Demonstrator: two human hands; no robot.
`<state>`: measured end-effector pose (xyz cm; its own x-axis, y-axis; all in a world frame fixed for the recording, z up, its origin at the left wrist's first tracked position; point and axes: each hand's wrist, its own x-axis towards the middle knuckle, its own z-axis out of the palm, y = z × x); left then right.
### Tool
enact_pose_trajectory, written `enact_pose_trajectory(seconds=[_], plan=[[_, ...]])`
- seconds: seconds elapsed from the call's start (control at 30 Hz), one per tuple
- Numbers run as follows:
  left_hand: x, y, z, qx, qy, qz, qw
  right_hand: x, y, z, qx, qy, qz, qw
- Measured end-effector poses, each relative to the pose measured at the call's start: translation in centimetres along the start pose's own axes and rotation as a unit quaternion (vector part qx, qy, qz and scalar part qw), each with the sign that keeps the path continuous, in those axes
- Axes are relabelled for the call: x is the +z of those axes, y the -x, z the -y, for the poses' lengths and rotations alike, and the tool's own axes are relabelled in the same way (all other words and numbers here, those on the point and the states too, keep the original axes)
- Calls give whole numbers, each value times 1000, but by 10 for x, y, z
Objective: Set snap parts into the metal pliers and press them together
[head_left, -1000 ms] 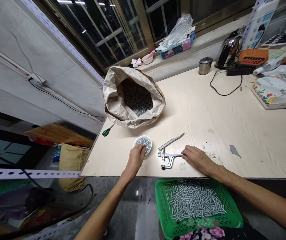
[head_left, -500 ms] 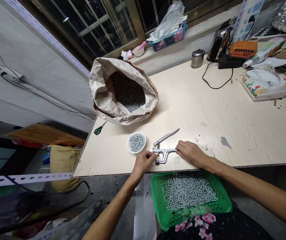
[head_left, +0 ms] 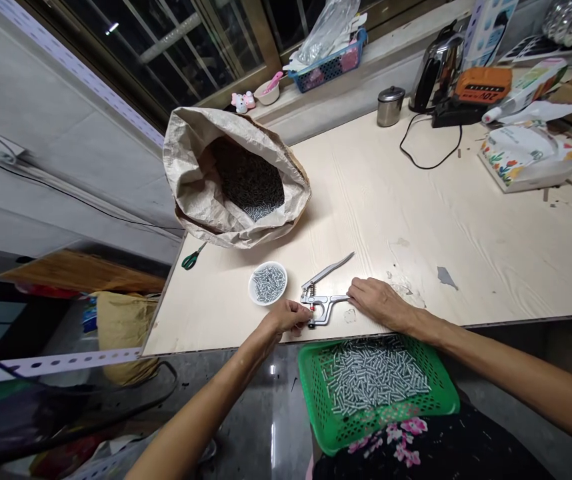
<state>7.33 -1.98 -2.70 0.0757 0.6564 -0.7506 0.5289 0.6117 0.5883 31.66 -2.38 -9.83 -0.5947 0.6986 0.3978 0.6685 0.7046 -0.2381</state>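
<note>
- Head view: your left hand sits at the head of the metal hand press, fingertips pinched together right at its jaw end; whether a small part is between them is too small to tell.
- Your right hand lies on the lower handle of the press, fingers closed loosely over it, pinning it flat to the wooden table.
- The press lies near the table's front edge, its upper handle angled up and away, the two handles spread apart.
- Just beyond your left hand, a small white dish holds short metal pieces.
- Below the table edge, in front of you, a green basket is filled with silvery metal tubes.
- Farther back on the left, an open paper sack holds a dark mass of the same sort of small parts; green-handled scissors lie beside it at the table's left edge.
- At the far right: a kettle, its black cord, and a steel canister.
</note>
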Motion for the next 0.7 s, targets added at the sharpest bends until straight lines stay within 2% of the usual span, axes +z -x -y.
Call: enact_pose_trajectory(seconds=[0.1, 0.2, 0.23, 0.3, 0.33, 0.4, 0.5, 0.6, 0.7], plan=[[-3, -3, -2, -17, 2, 14, 1000, -5, 0, 0, 15, -26, 25, 999], [-1, -1, -3, -16, -18, -5, 1000, -14, -7, -4, 22, -71, 61, 995], [1, 2, -3, -3, -50, -22, 999, -17, -12, -7, 26, -77, 68, 994], [11, 12, -3, 66, -145, -96, 983, -21, -23, -13, 41, -64, 72, 995], [18, 18, -3, 119, -197, -145, 962, -21, -30, -16, 49, -48, 70, 995], [35, 30, 1, 241, -277, -230, 901, -20, -42, -24, 51, -22, 68, 996], [64, 40, 17, 378, -318, -242, 835, -15, -55, -33, 29, -17, 79, 996], [85, 36, 40, 443, -337, -262, 788, -12, -64, -40, 14, -26, 104, 994], [94, 27, 60, 465, -353, -298, 755, -9, -75, -48, 2, -36, 126, 991]])
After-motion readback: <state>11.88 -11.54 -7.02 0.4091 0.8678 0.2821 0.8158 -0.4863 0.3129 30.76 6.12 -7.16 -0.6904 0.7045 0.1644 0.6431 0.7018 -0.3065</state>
